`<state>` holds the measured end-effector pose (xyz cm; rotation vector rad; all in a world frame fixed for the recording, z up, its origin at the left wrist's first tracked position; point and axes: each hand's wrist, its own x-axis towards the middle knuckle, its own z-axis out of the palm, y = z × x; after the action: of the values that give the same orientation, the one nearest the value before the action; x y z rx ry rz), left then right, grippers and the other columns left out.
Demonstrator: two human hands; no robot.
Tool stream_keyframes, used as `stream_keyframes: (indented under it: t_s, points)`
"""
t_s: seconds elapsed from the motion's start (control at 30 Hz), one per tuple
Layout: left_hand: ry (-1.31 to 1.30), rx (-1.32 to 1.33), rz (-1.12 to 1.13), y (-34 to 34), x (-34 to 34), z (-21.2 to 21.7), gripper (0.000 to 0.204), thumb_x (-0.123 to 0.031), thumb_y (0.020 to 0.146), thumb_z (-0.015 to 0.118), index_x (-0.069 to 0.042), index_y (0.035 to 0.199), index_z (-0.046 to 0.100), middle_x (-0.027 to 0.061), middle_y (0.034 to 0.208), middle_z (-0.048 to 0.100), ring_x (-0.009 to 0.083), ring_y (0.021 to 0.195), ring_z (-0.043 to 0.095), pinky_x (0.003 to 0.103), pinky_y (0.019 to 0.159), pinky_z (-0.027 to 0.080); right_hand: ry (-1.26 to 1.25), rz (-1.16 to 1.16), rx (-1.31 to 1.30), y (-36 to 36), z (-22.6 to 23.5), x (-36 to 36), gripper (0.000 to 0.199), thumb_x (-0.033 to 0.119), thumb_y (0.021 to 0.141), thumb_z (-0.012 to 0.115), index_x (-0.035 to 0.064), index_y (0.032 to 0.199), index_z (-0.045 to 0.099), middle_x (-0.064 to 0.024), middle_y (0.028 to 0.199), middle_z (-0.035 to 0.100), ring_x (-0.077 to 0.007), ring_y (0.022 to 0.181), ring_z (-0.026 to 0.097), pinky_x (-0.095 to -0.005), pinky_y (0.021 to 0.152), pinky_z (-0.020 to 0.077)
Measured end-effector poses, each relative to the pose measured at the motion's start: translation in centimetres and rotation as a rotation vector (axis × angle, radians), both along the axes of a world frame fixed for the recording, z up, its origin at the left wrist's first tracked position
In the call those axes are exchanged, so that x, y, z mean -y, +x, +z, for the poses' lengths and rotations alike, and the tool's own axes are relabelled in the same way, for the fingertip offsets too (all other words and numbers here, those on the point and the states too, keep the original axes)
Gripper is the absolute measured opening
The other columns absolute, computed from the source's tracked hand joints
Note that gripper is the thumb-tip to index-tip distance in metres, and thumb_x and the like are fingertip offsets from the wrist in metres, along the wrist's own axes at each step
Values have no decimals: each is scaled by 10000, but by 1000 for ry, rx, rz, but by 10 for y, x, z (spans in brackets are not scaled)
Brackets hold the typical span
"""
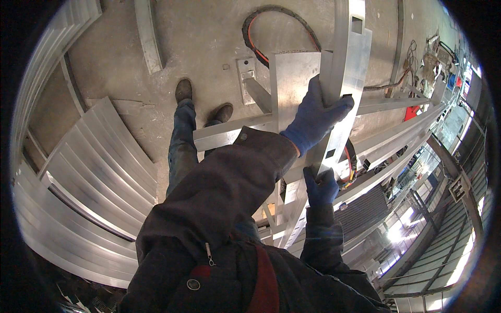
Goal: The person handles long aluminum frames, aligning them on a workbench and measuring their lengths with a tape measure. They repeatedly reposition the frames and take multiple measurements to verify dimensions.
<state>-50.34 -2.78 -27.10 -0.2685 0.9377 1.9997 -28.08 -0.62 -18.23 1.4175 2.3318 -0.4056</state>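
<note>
A long silver metal profile (pixel 340 68) with rectangular cutouts runs upward through the right half of the head view. My left hand (pixel 316 116), in a blue work glove, is wrapped round it partway along, its thumb across the face between two cutouts. My right hand (pixel 321 188), also gloved in blue, grips the profile's near end, thumb along the edge and the other fingers mostly hidden. Beneath the profile, a flat metal plate (pixel 295 83) and a metal crossbar (pixel 235 131) form part of a frame.
Stacked ribbed metal profiles (pixel 99 172) lie to my left. A black cable loop (pixel 266 11) with an orange line rests on the concrete floor (pixel 209 47). Long metal beams (pixel 396 133) stretch away on the right. A red object (pixel 412 113) sits among them. My shoes (pixel 183 89) are beside the frame.
</note>
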Motion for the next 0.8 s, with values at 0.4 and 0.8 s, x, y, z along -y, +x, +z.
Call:
stream_keyframes:
  t_s: [0.4, 0.8]
  points:
    - [-61, -62, -94, 0, 0, -6, 738, -482, 912, 811, -34, 1359, 433, 193, 1137, 658, 229, 977, 672, 385, 851, 581, -2, -18, -8, 1, -1, 1, 476, 466, 819, 901, 88, 983, 661, -37, 682, 651, -205, 607, 661, -370, 620, 540]
    - [95, 70, -79, -8, 3, -9, 788, -391, 900, 858, -36, 1445, 413, 155, 1237, 642, 210, 1109, 639, 360, 963, 548, 2, -23, 32, -3, 0, 2, 515, 483, 801, 906, 69, 944, 634, -57, 671, 658, -240, 601, 671, -391, 607, 536]
